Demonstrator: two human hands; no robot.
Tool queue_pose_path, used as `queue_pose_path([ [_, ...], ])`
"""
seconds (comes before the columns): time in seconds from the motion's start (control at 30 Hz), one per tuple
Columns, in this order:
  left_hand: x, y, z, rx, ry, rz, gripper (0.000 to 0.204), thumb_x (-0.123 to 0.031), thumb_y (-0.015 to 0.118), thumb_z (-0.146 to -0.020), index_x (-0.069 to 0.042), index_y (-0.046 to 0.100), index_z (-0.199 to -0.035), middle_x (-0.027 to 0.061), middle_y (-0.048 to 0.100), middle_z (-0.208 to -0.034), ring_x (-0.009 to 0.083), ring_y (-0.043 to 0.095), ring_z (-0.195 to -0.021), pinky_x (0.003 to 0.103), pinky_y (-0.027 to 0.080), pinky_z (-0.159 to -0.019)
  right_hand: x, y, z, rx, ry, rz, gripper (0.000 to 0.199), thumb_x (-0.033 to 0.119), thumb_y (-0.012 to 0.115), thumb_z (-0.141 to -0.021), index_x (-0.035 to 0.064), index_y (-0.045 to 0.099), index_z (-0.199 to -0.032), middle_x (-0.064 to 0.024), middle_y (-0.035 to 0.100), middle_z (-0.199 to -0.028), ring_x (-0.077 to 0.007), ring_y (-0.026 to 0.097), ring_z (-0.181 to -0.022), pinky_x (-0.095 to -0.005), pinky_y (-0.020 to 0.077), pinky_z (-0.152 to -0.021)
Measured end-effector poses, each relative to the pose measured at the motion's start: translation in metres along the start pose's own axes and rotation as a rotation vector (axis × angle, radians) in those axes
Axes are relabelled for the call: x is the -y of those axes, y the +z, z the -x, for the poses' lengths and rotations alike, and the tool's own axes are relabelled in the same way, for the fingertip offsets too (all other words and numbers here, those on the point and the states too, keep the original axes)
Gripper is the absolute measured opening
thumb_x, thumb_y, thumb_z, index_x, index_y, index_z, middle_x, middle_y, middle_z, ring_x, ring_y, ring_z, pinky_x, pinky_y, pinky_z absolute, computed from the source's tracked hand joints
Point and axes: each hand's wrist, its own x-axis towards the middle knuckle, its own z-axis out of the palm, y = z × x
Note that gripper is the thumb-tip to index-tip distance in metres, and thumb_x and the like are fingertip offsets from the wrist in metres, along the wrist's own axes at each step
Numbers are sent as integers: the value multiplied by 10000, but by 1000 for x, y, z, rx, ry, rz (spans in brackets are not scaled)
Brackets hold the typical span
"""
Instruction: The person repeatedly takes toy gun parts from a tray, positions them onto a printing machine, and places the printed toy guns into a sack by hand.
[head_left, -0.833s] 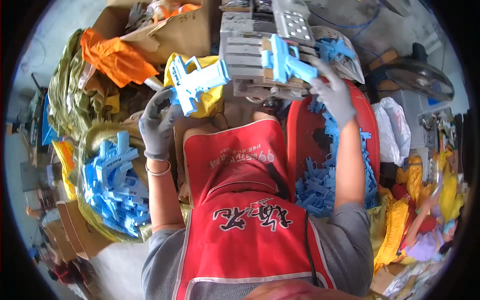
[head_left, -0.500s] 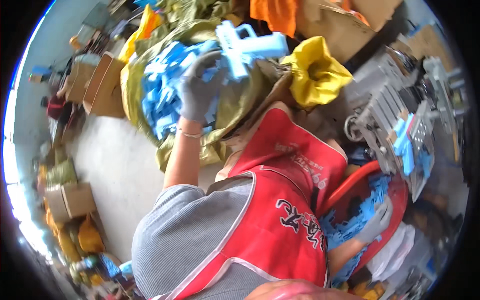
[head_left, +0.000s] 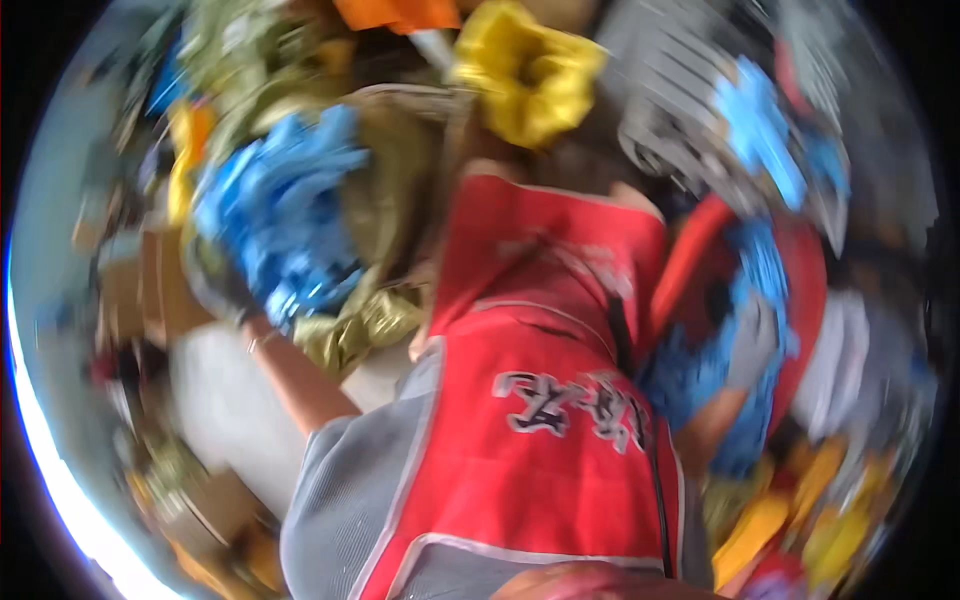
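Note:
My left hand, in a grey glove, is at the left rim of an olive-green woven sack. Motion blur smears its fingers, so its grip cannot be told. Light-blue plastic pieces heap up inside the sack. My right hand, gloved too, rests among more light-blue pieces in a red basin at my right side. Its fingers are blurred and partly lost against the pieces; whether it holds one does not show.
A grey metal machine stands at the far right, with a light-blue pistol-shaped piece on it. A yellow bag sits past my red apron. Cardboard boxes stand left of the sack.
My left hand has gone from over the blue heap to the sack's left rim. The blue toy pistol beside it no longer shows distinctly. My right hand stays in the basin; the view has swung.

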Motion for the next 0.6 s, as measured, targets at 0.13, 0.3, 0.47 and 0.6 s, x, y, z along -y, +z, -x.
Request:
queue_pose_path([
  [0.13, -23, -9, -19, -178, 139, 285, 345, -252, 676, -884, -45, 640, -1158, 126, 661, -1132, 259, 631, -1049, 343, 514, -905, -48, -24, 3, 3, 205, 118, 289, 210, 582, -917, 22, 635, -1130, -169, 662, -1071, -281, 643, -982, -347, 485, -872],
  [0.3, -106, 10, -30, -179, 215, -23, 243, -109, 679, -877, 0, 663, -1094, 87, 690, -1069, 184, 679, -901, 288, 567, -801, -117, -30, 30, 652, 600, 550, 421, 396, 568, -866, 133, 605, -1193, -167, 575, -1253, -341, 562, -1137, -428, 442, -964],
  [0.47, -167, 35, -25, -81, 344, 248, 230, -114, 676, -882, 8, 671, -1077, 80, 699, -1045, 170, 685, -873, 278, 574, -780, -172, 37, 76, 832, 456, 654, 406, 353, 536, -867, 129, 624, -1194, -148, 612, -1224, -326, 585, -1135, -437, 471, -940],
  [0.6, -233, 40, 0, 101, 475, 489, 213, -92, 640, -901, -4, 682, -1091, 86, 701, -1071, 161, 684, -881, 275, 571, -759, -222, 97, 94, 896, 680, 766, 426, 383, 508, -898, 135, 610, -1228, -128, 609, -1256, -294, 585, -1163, -458, 475, -944],
])
